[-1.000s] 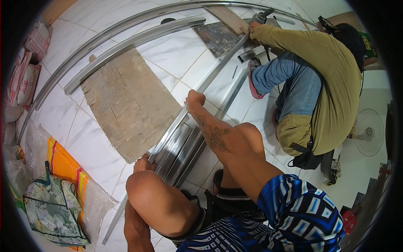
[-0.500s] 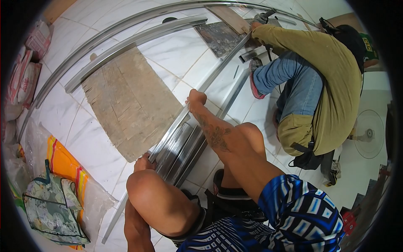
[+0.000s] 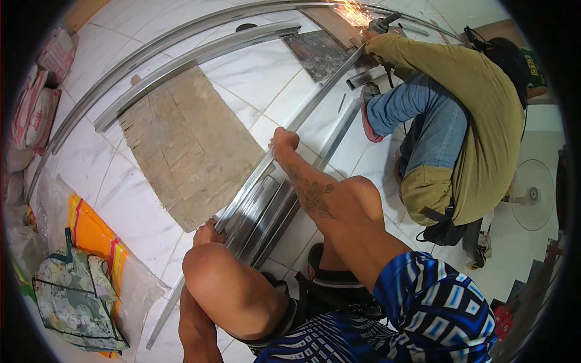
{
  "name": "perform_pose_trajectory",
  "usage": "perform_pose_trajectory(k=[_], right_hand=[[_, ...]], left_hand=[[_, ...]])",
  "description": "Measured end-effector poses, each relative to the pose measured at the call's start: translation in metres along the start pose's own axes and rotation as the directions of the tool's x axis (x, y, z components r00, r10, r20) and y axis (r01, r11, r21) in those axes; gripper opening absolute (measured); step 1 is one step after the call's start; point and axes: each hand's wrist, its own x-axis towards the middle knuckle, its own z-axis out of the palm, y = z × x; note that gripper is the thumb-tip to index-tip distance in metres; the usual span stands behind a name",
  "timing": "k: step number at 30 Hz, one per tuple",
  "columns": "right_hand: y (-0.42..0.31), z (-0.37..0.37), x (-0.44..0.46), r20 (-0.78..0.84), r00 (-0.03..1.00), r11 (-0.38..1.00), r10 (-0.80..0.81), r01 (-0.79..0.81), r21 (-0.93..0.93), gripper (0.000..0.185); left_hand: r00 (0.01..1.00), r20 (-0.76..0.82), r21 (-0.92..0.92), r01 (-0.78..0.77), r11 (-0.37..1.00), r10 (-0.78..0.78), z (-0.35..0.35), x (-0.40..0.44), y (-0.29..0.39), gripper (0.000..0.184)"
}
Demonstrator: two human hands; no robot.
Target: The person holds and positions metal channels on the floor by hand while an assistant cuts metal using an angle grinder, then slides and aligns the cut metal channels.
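A long metal bar [image 3: 318,97] runs slantwise across the floor, from the lower left to a co-worker at the upper right. My right hand [image 3: 283,143] is closed round its middle. Lower down, my left hand [image 3: 209,232] grips the same bar beside my left knee. More metal profiles [image 3: 257,224] lie under and next to it. At the bar's far end a crouching co-worker [image 3: 466,121] in an olive top holds a power tool [image 3: 381,24], and orange sparks [image 3: 352,13] fly from it.
A worn brown board [image 3: 187,145] lies left of the bar. Curved-looking long metal profiles [image 3: 181,63] cross the floor beyond it. Red and white sacks [image 3: 42,115] and a floral bag [image 3: 78,296] are at the left. A fan [image 3: 529,193] stands at the right.
Bright sparks now spray from the co-worker's tool; only a faint trace showed half a second ago. My hands stay in place on the bar.
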Motion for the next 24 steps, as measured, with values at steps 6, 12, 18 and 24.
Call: perform_pose_trajectory(k=[6,12,18,24], right_hand=[[-0.033,-0.007,-0.084,-0.105,0.994,0.996,-0.026,0.035,0.080,0.019],[-0.016,-0.001,-0.033,-0.059,0.995,0.983,0.081,-0.070,0.170,0.025],[-0.020,-0.004,-0.051,-0.071,0.997,0.989,0.030,-0.019,0.149,0.024],[-0.035,-0.009,-0.089,-0.063,0.998,0.993,0.019,-0.011,0.114,0.019]], left_hand=[[1.000,-0.007,-0.010,0.002,1.000,-0.002,-0.001,-0.003,0.000,0.054],[1.000,0.009,-0.009,0.009,1.000,-0.009,-0.004,-0.004,0.002,0.055],[1.000,-0.002,-0.015,-0.007,1.000,0.007,0.001,0.000,-0.003,0.054],[1.000,-0.002,-0.014,-0.001,1.000,0.001,0.001,0.000,-0.002,0.051]])
